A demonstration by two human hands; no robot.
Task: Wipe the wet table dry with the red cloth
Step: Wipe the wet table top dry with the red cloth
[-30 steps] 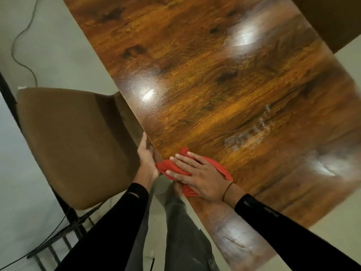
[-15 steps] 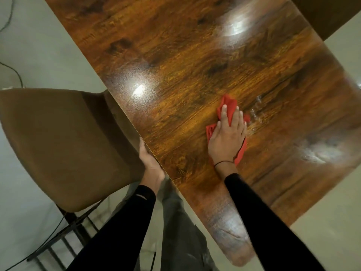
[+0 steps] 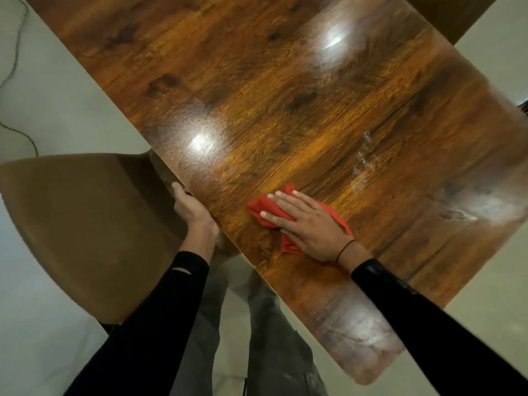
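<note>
Moved back toward the near edge since 0.5 s ago: right hand (image 3: 307, 224) and red cloth (image 3: 274, 214), then farther in on the table (image 3: 257, 90) with fingers pointing away, now nearer the body with fingers pointing left toward the edge. Matched, roughly, the spot held 1 s ago, though a little farther in from the edge. Left a streak of water (image 3: 364, 158) uncovered beyond the fingertips, up and to the right, well apart from the cloth.

Lay flat, right hand, palm down, fingers straight and slightly spread, pressing the crumpled cloth onto the wood; cloth showing past the fingertips, behind the wrist side and below the palm. Wore a thin dark band at the wrist, black sleeve beyond it running to the lower right.

Stayed at the table's near edge, left hand (image 3: 194, 215), thumb uppermost, back of the hand toward the camera, fingers reaching under or along the edge; could not tell whether curled around it. Black sleeve again, running down to the lower left.

Stood just beside that hand, a brown chair (image 3: 85, 224), its seat tucked partly beneath the tabletop. Showed 2 bright light reflections on the glossy surface, a pale floor (image 3: 57, 90) around, and a thin cable (image 3: 17, 35) at the upper left.
</note>
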